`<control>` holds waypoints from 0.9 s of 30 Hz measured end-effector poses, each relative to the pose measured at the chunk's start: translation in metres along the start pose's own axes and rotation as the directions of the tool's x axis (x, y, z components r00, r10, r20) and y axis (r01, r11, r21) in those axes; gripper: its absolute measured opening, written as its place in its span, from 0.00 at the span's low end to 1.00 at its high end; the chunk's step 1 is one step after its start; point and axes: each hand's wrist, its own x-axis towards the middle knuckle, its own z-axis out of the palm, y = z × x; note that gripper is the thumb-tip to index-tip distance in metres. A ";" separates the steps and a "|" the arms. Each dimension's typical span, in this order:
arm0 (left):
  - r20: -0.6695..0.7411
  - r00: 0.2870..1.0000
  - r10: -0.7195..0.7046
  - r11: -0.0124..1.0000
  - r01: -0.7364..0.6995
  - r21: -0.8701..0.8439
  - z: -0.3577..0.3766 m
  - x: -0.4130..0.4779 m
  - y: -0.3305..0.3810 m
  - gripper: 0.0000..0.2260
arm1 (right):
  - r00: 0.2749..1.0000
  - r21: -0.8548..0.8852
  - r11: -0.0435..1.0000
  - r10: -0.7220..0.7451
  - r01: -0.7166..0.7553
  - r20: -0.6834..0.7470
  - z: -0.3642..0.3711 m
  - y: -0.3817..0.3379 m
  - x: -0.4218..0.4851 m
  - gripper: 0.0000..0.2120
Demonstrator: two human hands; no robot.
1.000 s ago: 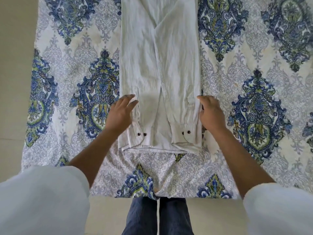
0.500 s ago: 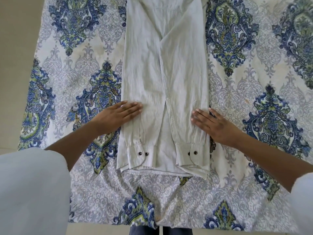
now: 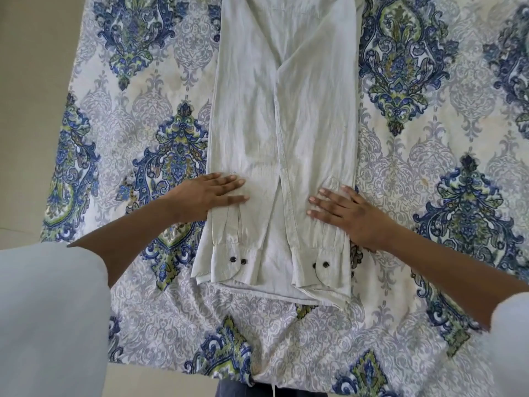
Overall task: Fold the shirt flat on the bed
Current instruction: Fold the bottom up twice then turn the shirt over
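Head view. Pale grey-white long-sleeved shirt lies flat down the centre of the frame on a bed covered in a blue, green and grey damask-print sheet. Shirt is folded into a long narrow strip, sides turned in, both sleeves laid lengthwise on top; its top end runs off the upper edge of the frame.

Left cuff and right cuff sit at the lower end of the strip, each with two dark buttons, just above the hem.

Left hand lies open, palm down, fingers spread flat; fingers rest on the strip's left edge, palm on the sheet beside it, above the left cuff. Right hand likewise open and flat, fingers splayed on the right sleeve, heel of the hand at the strip's right edge, above the right cuff. Neither hand grips cloth.

Light sleeves fill the lower corners. Plain floor at left.
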 end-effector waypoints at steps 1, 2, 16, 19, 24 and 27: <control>0.043 0.999 -0.001 1.000 0.002 -0.031 -0.004 0.002 0.001 0.40 | 1.000 0.025 1.000 -0.007 0.007 -0.029 -0.006 0.000 0.003 0.38; 0.086 0.996 -0.015 0.994 0.024 -0.107 -0.008 0.003 0.000 0.40 | 0.999 0.083 0.997 -0.005 0.009 -0.047 -0.011 -0.001 0.006 0.38; 0.666 0.699 -0.259 -0.430 0.534 -0.728 -0.050 0.076 -0.090 0.13 | 0.647 0.602 -0.638 0.206 -0.480 0.734 -0.060 0.100 0.075 0.12; 0.645 0.687 -0.335 -0.415 0.507 -0.755 -0.041 0.070 -0.093 0.20 | 0.648 0.597 -0.659 0.213 -0.458 0.731 -0.059 0.100 0.075 0.17; 0.386 0.664 -0.640 -0.268 0.278 -0.922 -0.049 0.079 -0.090 0.12 | 0.582 0.709 -0.627 0.459 -0.322 0.671 -0.066 0.106 0.080 0.18; 0.250 0.681 -0.688 -0.108 0.245 -0.963 -0.061 0.095 -0.093 0.28 | 0.545 0.761 -0.630 0.588 -0.155 0.597 -0.075 0.117 0.090 0.13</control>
